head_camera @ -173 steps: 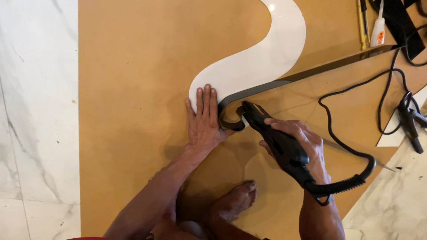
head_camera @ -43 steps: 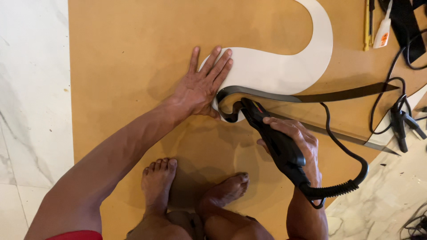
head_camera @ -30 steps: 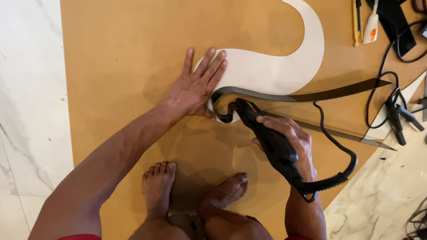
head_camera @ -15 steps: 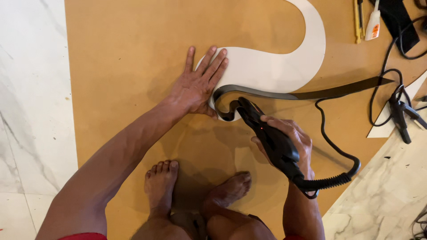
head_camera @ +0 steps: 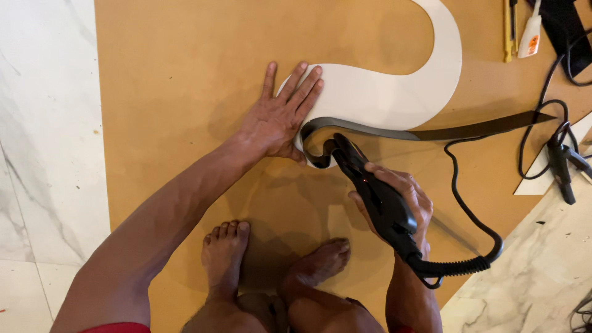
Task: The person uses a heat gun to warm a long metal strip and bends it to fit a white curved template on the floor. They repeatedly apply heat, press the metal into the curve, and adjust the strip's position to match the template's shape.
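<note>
My left hand (head_camera: 279,117) lies flat, fingers spread, on the rounded end of a white curved panel (head_camera: 394,92) lying on a brown board (head_camera: 185,74). My right hand (head_camera: 401,197) grips a black corded heat tool (head_camera: 370,191), its nozzle pointed at a dark edging strip (head_camera: 431,132) that wraps around the panel's rounded end and runs off to the right. The tool's coiled cable (head_camera: 475,246) loops out to the right.
My bare feet (head_camera: 271,262) rest on the board below the hands. At the top right lie a yellow-handled tool (head_camera: 507,31), a white glue bottle (head_camera: 529,34) and black cables (head_camera: 555,68). A black clamp (head_camera: 561,163) sits at the right. Marble floor (head_camera: 43,154) borders the board.
Over the last seconds my left hand moved from below the panel's tip up onto its rounded end. In the last half second both hands hold almost still; the view shifts slightly.
</note>
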